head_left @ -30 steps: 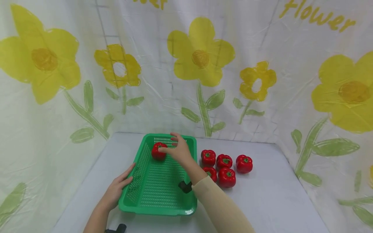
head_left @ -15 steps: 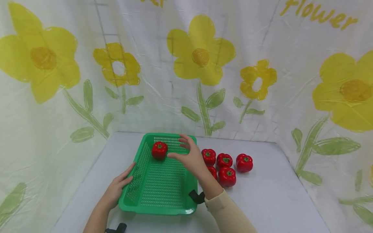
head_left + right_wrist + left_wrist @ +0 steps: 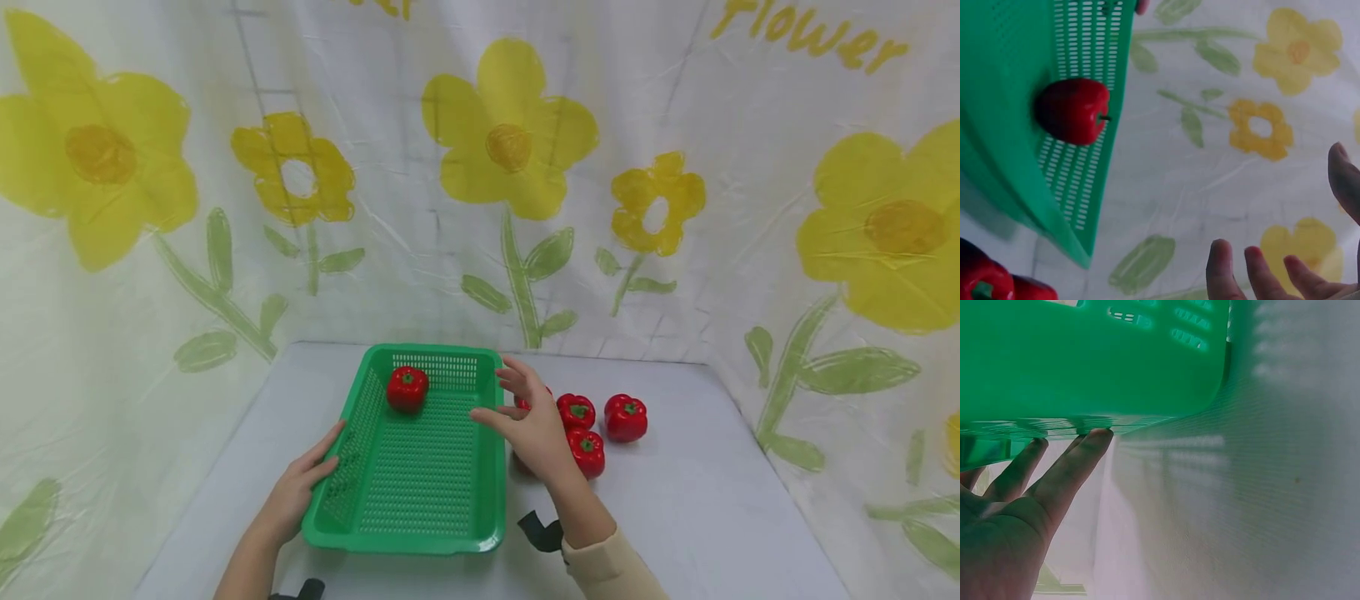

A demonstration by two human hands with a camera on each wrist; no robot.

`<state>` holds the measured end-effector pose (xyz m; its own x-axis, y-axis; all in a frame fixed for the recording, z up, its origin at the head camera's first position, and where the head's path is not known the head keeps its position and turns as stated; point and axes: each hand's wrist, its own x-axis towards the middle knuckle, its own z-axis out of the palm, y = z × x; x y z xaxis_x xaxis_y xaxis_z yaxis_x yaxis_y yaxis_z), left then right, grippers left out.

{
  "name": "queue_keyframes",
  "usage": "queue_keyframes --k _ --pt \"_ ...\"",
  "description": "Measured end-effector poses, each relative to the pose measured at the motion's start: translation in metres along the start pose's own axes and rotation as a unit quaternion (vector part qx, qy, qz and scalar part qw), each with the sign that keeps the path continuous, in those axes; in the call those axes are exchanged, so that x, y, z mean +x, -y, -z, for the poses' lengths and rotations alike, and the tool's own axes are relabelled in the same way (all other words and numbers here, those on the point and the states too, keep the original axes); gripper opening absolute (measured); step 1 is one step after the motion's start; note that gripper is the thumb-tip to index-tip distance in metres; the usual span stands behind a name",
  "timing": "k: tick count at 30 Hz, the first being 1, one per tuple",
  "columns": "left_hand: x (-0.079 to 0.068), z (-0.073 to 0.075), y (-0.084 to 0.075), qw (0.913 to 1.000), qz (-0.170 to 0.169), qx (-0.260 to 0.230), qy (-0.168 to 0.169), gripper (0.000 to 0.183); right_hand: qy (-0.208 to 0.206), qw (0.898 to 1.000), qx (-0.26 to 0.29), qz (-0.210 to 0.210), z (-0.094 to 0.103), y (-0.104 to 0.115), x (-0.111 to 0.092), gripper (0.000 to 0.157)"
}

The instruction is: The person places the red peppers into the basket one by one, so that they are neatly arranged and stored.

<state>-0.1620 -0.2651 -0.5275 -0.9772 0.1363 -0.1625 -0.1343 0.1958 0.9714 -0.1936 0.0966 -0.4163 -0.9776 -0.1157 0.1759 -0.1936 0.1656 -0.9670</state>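
Left hand [image 3: 294, 493], right hand [image 3: 536, 425] at opposite edges of green basket [image 3: 420, 483], room between

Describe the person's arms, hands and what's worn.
Neither the left hand nor the right hand wears a glove. A cream, cuffed cloth sleeve partly covers the right forearm; a black, bent fitting sits near that wrist. The left forearm shows no sleeve, only a similar black piece.

Green plastic basket [image 3: 420, 475], rectangular, perforated, mouth up, long axis roughly 12 to 6 o'clock. Inside, toward 11 o'clock: glossy red pepper [image 3: 407, 390], upright, green stem on top. Outside basket, around 3 o'clock: group of similar peppers [image 3: 586, 458], some partly hidden.
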Motion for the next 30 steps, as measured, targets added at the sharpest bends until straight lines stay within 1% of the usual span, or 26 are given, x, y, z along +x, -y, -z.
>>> queue_keyframes --k 6,9,16,23,27,30 --pt "-0.001 0.001 -0.001 1.0000 0.000 0.004 0.000 0.055 -0.029 0.999 -0.004 -0.027 0.020 -0.010 -0.003 0.081" --pt "-0.002 0.001 -0.001 1.0000 -0.001 -0.001 -0.001 0.055 -0.048 0.998 -0.006 -0.029 0.032 -0.013 -0.004 0.080" --pt "-0.002 0.000 -0.002 1.0000 -0.001 0.000 0.006 0.055 -0.094 0.994 -0.034 -0.031 0.061 -0.017 -0.011 0.077" --pt "-0.003 0.001 -0.004 0.9999 -0.006 0.004 0.013 0.056 -0.139 0.987 -0.069 -0.043 0.082 -0.038 -0.022 0.080" --pt "-0.002 0.001 -0.003 0.9999 -0.010 0.007 0.010 0.055 -0.146 0.984 -0.092 -0.040 0.090 -0.051 -0.027 0.080" --pt "-0.002 0.001 -0.003 0.9999 -0.007 0.007 0.008 0.054 -0.146 0.982 -0.110 -0.046 0.093 -0.059 -0.029 0.079"
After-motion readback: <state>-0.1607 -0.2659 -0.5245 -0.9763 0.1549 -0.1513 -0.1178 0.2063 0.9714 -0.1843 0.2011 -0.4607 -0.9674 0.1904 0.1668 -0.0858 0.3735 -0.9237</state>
